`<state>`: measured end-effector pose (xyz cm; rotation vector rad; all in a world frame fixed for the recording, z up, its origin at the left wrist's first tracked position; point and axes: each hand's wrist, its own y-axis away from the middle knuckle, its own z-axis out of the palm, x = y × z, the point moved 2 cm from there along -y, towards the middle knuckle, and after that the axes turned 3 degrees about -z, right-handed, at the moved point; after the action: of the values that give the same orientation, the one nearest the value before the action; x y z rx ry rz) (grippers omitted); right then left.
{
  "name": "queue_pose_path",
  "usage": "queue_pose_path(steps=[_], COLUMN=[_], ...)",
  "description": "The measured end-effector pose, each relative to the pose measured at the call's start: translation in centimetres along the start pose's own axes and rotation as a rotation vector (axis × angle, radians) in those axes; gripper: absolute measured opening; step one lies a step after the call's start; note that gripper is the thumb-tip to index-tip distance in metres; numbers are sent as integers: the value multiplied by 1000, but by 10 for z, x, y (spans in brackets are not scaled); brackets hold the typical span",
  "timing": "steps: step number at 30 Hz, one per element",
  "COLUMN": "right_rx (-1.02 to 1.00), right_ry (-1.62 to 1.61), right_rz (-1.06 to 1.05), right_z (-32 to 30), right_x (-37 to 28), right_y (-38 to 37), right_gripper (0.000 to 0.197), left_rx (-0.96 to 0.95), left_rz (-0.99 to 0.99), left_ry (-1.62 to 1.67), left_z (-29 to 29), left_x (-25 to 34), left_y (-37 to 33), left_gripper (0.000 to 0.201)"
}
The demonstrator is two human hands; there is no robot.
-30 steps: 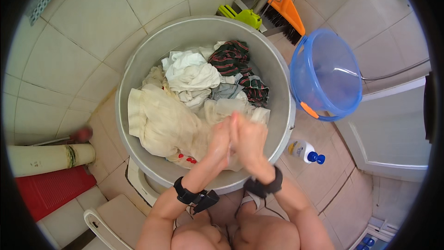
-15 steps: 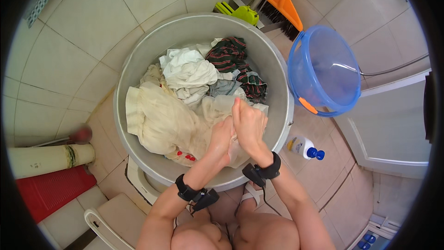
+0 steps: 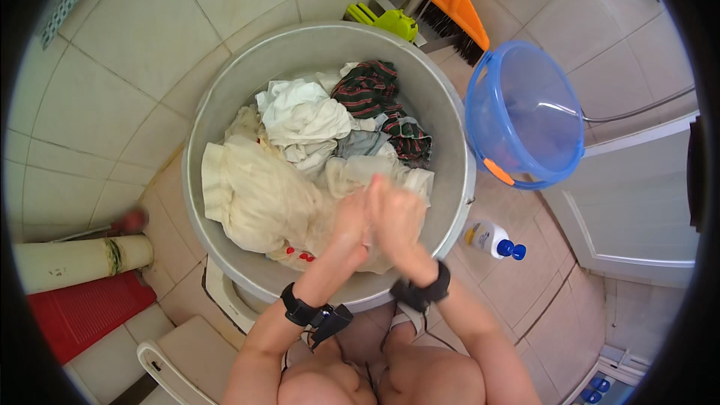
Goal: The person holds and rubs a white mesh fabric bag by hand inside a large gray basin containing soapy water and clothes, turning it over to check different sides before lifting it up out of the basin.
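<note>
A large metal basin (image 3: 196, 202) holds a heap of laundry. Over its near side, my left hand (image 3: 351, 219) and my right hand (image 3: 399, 214) press together, both closed on a thin cream garment (image 3: 262, 195) that spreads out to the left with a few red spots near its lower edge. Motion blurs my right hand, and the cloth between the palms is mostly hidden. Beyond them lie a crumpled white garment (image 3: 304, 112), a dark striped cloth (image 3: 367, 90) with red lines and a grey piece (image 3: 362, 142).
Right of the basin stands a blue bucket (image 3: 480, 105) with an orange handle grip. A white bottle (image 3: 485, 238) with a blue cap is on the tiled floor. An orange brush (image 3: 459, 11) and a green-handled dustpan lean behind. At left are a red washboard (image 3: 90, 311) and a stool-like cream seat.
My right hand has shifted slightly left and down against my left, rubbing the cream cloth between them. The other laundry keeps its place.
</note>
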<state>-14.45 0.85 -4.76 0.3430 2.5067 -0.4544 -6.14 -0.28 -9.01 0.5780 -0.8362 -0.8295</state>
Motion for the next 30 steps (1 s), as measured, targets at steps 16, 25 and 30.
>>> queue_pose_path(steps=[16, 25, 30], right_rx=[-7, -316, -395], right_ry=[142, -1316, -1298], right_rz=[-41, 549, 504], right_z=[15, -48, -67], right_x=[7, 33, 29], right_y=[3, -21, -17], right_gripper=[31, 31, 31], left_rx=[-160, -422, -425], left_rz=[-10, 199, 583], left_ry=[-24, -556, -714], left_z=[-3, -7, -5], left_x=[15, 76, 84], left_y=[-3, 31, 36], left_gripper=[21, 24, 27])
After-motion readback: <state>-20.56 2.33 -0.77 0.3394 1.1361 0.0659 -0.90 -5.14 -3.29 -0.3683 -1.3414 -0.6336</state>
